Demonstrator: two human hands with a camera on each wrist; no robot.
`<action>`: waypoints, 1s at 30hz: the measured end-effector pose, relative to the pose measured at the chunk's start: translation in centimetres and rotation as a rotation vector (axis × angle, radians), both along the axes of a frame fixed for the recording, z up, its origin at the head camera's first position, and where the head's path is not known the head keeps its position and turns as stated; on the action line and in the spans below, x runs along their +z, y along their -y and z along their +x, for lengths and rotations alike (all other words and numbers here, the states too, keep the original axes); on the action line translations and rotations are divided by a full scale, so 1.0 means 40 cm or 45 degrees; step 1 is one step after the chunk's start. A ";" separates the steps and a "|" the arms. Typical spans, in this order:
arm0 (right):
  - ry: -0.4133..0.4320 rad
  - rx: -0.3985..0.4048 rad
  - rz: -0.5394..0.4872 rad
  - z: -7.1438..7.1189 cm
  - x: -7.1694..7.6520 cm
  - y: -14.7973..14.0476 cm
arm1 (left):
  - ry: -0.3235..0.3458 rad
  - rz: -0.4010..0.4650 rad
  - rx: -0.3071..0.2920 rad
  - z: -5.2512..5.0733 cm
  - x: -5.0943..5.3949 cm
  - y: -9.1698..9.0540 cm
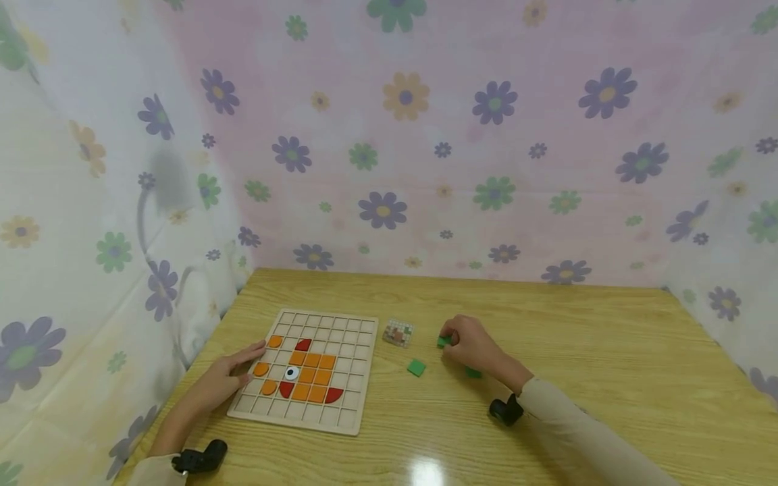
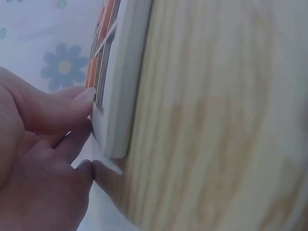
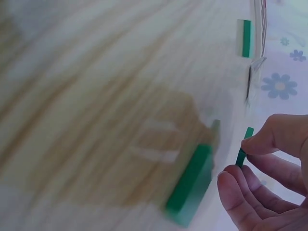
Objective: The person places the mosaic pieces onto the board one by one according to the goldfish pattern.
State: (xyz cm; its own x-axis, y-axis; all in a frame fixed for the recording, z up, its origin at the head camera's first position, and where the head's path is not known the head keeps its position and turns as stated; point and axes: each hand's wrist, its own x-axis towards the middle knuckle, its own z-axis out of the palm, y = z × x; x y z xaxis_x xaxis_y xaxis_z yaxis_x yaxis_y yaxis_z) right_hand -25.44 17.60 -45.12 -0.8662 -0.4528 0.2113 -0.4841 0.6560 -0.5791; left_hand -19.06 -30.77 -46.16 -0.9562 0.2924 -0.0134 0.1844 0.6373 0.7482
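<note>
My right hand (image 1: 473, 345) pinches a small green square tile (image 3: 239, 159) between thumb and fingers, just over the table. One green tile (image 1: 416, 367) lies between that hand and the board, and another (image 1: 473, 372) is partly hidden under the wrist. At the left, my left hand (image 1: 213, 385) rests against the edge of a wooden grid board (image 1: 357, 413), its thumb touching the rim in the left wrist view. Orange squares (image 1: 308, 375), red quarter-round pieces (image 1: 333, 395), orange round pieces (image 1: 269, 387) and a white eye piece (image 1: 292, 372) sit in the grid.
A small card with a printed pattern (image 1: 398, 333) lies right of the board's upper corner. The wooden table (image 1: 577, 351) meets flowered cloth (image 1: 450, 202) at the back and sides. Black wrist mounts (image 1: 506, 410) sit on both arms.
</note>
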 end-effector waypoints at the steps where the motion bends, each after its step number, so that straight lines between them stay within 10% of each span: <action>1: -0.007 0.009 -0.002 -0.001 0.002 0.007 | -0.001 -0.001 -0.004 0.000 0.001 -0.001; 30: -0.061 0.289 -0.104 -0.033 0.035 0.285 | 0.014 0.044 -0.021 -0.002 0.005 0.002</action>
